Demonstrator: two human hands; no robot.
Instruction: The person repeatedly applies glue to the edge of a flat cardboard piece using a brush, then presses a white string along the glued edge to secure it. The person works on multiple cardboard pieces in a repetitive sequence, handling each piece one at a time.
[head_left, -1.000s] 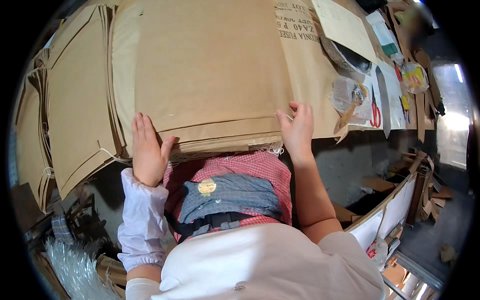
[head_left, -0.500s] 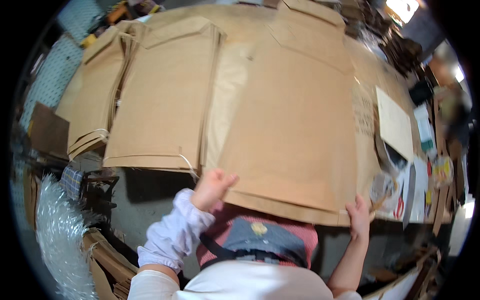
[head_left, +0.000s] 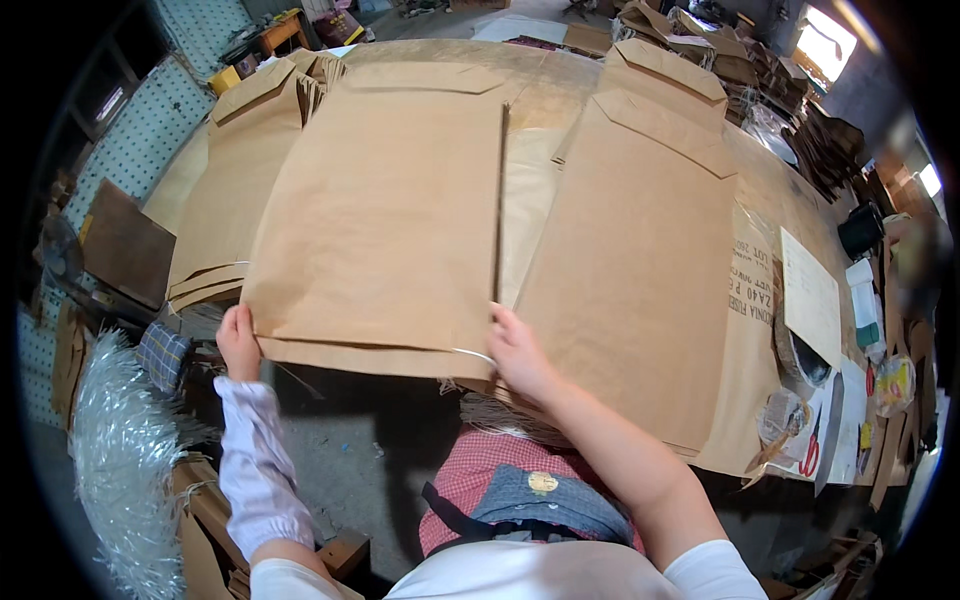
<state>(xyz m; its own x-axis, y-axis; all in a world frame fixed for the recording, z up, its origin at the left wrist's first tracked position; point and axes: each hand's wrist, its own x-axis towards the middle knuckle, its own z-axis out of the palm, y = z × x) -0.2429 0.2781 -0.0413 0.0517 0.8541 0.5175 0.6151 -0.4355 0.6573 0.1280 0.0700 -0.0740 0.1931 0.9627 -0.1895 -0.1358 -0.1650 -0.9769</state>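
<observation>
A large brown paper sack (head_left: 385, 200) lies over the middle stack, its folded end pointing away from me. My left hand (head_left: 240, 343) is closed on its near left corner. At the near right corner my right hand (head_left: 520, 352) grips the same sack, the thumb on top. A short white string (head_left: 473, 354) shows at the sack's near edge, beside my right fingers. Directly right lies another stack of brown paper sacks (head_left: 640, 270); my right forearm passes in front of its near edge.
A further pile of sacks (head_left: 225, 200) lies at the left of the table. To the right are a white board (head_left: 808, 295), red-handled scissors (head_left: 810, 450) and a clear plastic bag (head_left: 782, 415). A shiny bundle of plastic strands (head_left: 125, 470) stands at the lower left.
Both hands have moved left, from the near edge of the right stack to the near corners of the middle sack. That sack has shifted right and its near edge is now gripped.
</observation>
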